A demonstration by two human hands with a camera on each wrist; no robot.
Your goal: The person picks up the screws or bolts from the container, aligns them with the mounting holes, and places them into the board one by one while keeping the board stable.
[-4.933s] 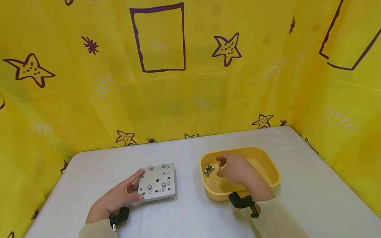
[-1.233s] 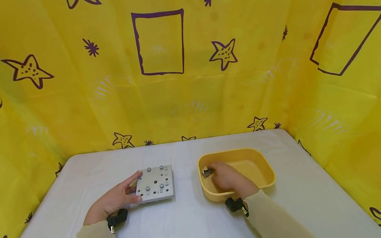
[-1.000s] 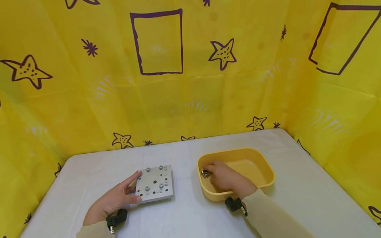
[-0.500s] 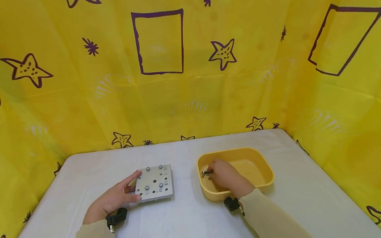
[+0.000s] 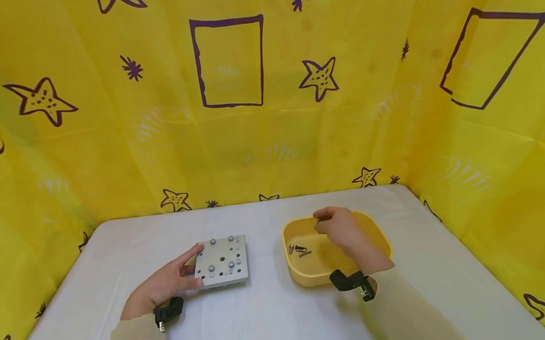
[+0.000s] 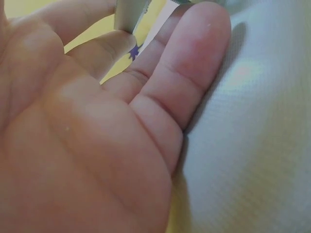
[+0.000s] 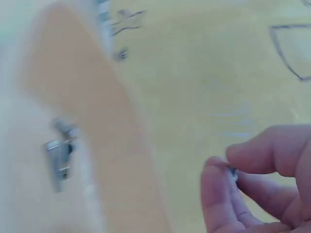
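Observation:
In the head view my left hand (image 5: pixel 162 284) grips the left edge of a square silver metal plate (image 5: pixel 216 258), thumb at the near corner and forefinger at the far one. Several socket-head screws (image 5: pixel 211 268) stand up from the plate, among round holes. Over the yellow bin (image 5: pixel 312 279), my right hand (image 5: pixel 345 234) pinches a small metal screw (image 7: pixel 234 174), mostly hidden by the fingertips. More loose screws (image 5: pixel 301 249) lie on the bin floor at its left. The left wrist view shows the palm, with only a bit of the plate (image 6: pixel 130 14) at the top.
A white cloth-covered table (image 5: pixel 267 323) carries the plate on the left and the bin on the right, with a gap between them. Yellow printed curtains (image 5: pixel 235 140) enclose the back and both sides. Each wrist wears a black camera mount (image 5: pixel 169 310).
From picking among the screws at the bin's left, my right hand has risen up and to the right with a screw. The remaining screws are spread apart. The left hand and plate stay put.

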